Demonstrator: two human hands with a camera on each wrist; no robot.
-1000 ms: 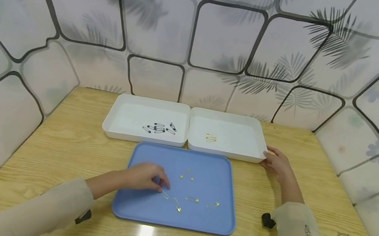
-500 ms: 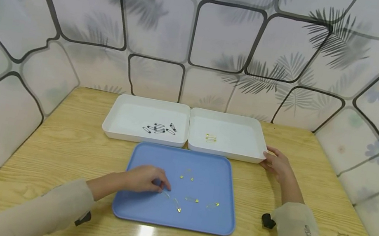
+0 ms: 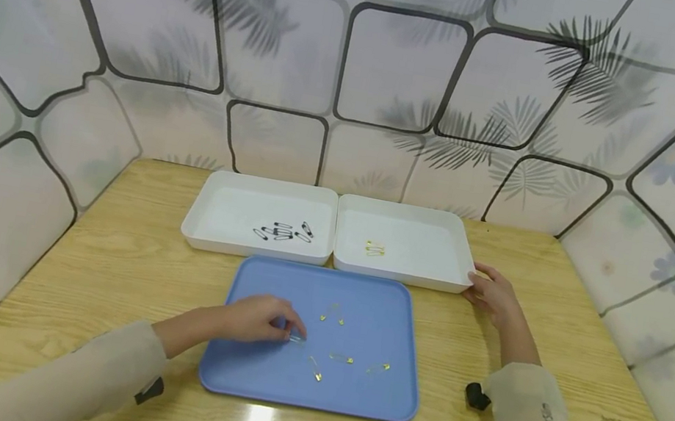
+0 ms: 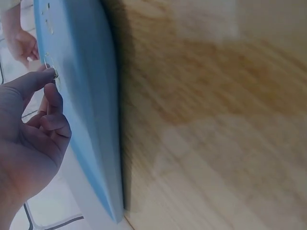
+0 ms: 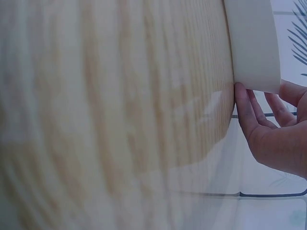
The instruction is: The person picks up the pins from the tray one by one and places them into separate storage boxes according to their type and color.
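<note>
A wood-grain surface [image 3: 121,264] is carrying a blue tray [image 3: 255,379]; just behind it, two white trays [image 3: 427,237] are sitting side by side.

The head camera is looking forward and down across the table [image 3: 105,239]; tilted wrist cameras are viewing the left hand [image 4: 31,136] and right hand [image 5: 278,139] up close. Head and left-wrist views are sharing the blue tray [image 3: 360,397].
</note>
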